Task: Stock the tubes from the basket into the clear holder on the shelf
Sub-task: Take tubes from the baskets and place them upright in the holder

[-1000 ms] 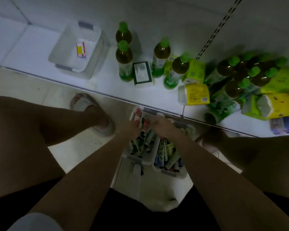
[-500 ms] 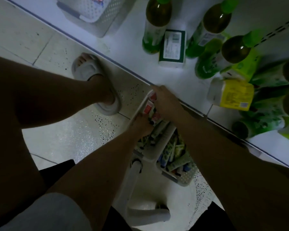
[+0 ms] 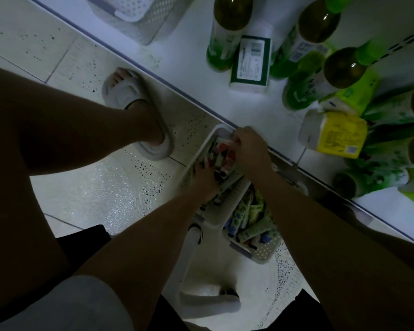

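A white perforated basket (image 3: 197,156) stands on the floor against the shelf edge, packed with tubes. Both hands are inside its far end. My right hand (image 3: 250,151) curls over a bundle of red-and-white tubes (image 3: 221,151) from the shelf side. Gripping the same bundle from the near side is my left hand (image 3: 204,174). A second white basket (image 3: 263,255) beside it on the right holds several green-patterned tubes (image 3: 247,223). The pale perforated holder (image 3: 139,22) sits on the shelf at the top left, cut off by the frame edge.
Green-capped bottles (image 3: 227,32), a green-and-white box (image 3: 250,63) and a yellow pack (image 3: 335,133) crowd the white shelf (image 3: 182,58) to the right of the holder. My left foot in a grey slipper (image 3: 134,111) rests on the tiled floor. A white stool leg (image 3: 198,271) stands below the baskets.
The view has dropped closer to the floor baskets, pushing the holder to the top edge. My right hand moved to the basket's far end, and both hands closed around a bundle of tubes.
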`<state>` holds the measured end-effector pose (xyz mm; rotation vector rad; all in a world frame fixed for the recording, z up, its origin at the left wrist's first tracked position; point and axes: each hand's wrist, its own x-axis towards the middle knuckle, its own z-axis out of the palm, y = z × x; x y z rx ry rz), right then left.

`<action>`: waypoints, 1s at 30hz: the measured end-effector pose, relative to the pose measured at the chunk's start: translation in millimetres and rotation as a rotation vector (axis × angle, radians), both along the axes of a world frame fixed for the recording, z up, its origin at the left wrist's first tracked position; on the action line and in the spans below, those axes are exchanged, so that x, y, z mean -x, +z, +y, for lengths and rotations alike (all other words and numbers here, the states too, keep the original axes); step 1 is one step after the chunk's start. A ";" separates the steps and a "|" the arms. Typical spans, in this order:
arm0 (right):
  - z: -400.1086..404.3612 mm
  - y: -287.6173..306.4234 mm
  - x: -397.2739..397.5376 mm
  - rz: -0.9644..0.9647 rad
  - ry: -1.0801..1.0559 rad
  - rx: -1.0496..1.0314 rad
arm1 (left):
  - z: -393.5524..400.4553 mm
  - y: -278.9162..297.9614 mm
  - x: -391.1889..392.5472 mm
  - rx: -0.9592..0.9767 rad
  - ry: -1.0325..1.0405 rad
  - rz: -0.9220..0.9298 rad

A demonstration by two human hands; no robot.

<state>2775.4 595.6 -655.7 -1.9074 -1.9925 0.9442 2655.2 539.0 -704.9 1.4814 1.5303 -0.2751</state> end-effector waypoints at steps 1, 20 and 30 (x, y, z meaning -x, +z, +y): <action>-1.1 3.2 -2.2 0.001 -0.016 0.011 | -1.4 1.3 -1.1 0.013 0.032 -0.007; -31.8 132.1 -64.1 0.086 -0.319 -0.085 | 3.8 136.9 7.7 -0.198 0.382 -0.742; -46.3 283.2 -89.1 0.132 -0.268 -0.307 | 31.6 291.6 14.8 -0.363 0.021 -0.696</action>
